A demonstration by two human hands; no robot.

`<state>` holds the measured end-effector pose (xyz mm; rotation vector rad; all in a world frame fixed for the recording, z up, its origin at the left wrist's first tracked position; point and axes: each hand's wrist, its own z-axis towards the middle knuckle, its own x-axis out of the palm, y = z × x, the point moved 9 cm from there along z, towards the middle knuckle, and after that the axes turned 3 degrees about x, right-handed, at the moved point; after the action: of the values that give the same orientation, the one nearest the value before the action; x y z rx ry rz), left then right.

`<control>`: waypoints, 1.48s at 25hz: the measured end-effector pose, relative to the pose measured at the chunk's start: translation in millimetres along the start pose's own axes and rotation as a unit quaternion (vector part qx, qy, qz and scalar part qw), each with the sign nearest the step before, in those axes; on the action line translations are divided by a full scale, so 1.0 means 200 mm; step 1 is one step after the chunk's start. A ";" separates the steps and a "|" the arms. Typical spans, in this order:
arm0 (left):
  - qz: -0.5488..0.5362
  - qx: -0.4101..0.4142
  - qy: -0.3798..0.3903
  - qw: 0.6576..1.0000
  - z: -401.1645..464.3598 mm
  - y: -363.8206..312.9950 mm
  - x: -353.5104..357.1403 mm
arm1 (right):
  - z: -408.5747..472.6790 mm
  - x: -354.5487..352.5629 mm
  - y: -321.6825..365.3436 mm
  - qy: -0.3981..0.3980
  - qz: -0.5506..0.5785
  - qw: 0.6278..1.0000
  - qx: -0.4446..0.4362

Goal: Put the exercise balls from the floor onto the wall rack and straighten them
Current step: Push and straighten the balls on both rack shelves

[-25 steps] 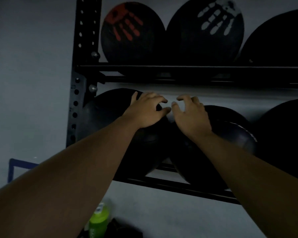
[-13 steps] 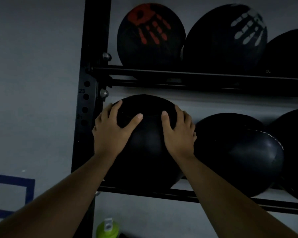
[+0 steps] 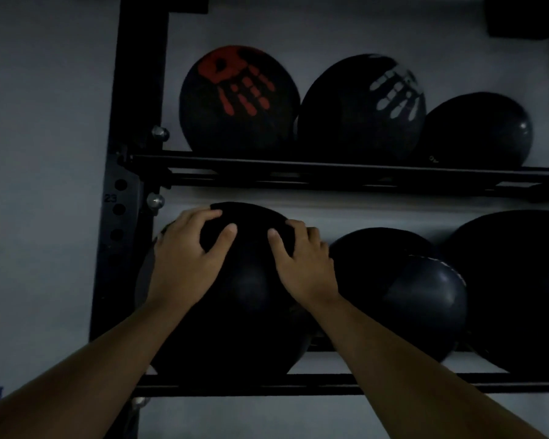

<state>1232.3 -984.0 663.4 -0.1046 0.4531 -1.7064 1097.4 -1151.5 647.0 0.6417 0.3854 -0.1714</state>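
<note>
A large black exercise ball (image 3: 248,299) sits at the left end of the lower shelf of the black wall rack (image 3: 298,383). My left hand (image 3: 187,258) grips its upper left side, fingers curled over the top. My right hand (image 3: 301,264) presses on its upper right side. To its right on the same shelf lie a second black ball (image 3: 403,289) and a third (image 3: 520,289). The upper shelf holds a ball with a red handprint (image 3: 238,99), one with a white handprint (image 3: 362,109) and a plain dark one (image 3: 479,131).
The rack's black upright post (image 3: 130,122) with holes and bolts stands just left of the held ball. A pale wall (image 3: 45,153) lies behind and to the left. The upper shelf bars (image 3: 330,172) run close above the held ball.
Both hands moved from the gap between two balls onto the leftmost lower ball and now curl further over its top. The view has shifted closer and slightly right.
</note>
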 end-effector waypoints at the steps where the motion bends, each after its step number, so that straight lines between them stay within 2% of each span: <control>1: -0.028 0.017 -0.001 0.999 0.05 -0.09 0.03 | 0.04 -0.07 0.00 -0.008 0.007 1.000 -0.005; 4: -0.061 0.075 0.005 0.995 0.23 -0.41 0.17 | 0.19 -0.41 0.00 -0.076 0.031 0.996 -0.018; 9: -0.039 0.173 -0.005 0.984 0.48 -0.91 0.43 | 0.47 -1.10 -0.10 -0.158 -0.016 0.986 -0.050; 14: -0.032 0.249 -0.049 0.967 0.63 -1.39 0.84 | 0.79 -1.80 -0.45 -0.227 -0.042 0.971 -0.061; 18: -0.010 0.262 -0.050 0.964 0.75 -1.67 1.24 | 1.04 -2.14 -0.76 -0.226 -0.044 0.972 -0.042; 24: 0.047 0.241 -0.030 0.969 0.92 -1.89 1.71 | 1.35 -2.16 -1.12 -0.123 0.010 0.992 0.006; 30: 0.112 0.240 0.058 0.962 1.04 -1.99 2.02 | 1.52 -2.01 -1.15 -0.068 0.121 0.990 0.000; 33: 0.132 0.260 0.030 0.956 1.06 -1.97 2.02 | 1.56 -1.95 -1.11 -0.075 0.152 0.986 -0.001; 37: 0.084 0.244 -0.020 0.966 1.05 -1.84 1.93 | 1.61 -1.91 -0.97 -0.092 0.148 0.983 -0.058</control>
<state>883.5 -1361.8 916.0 0.2502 0.0005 -1.5990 790.0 -1488.8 930.0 0.5552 0.1187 0.0756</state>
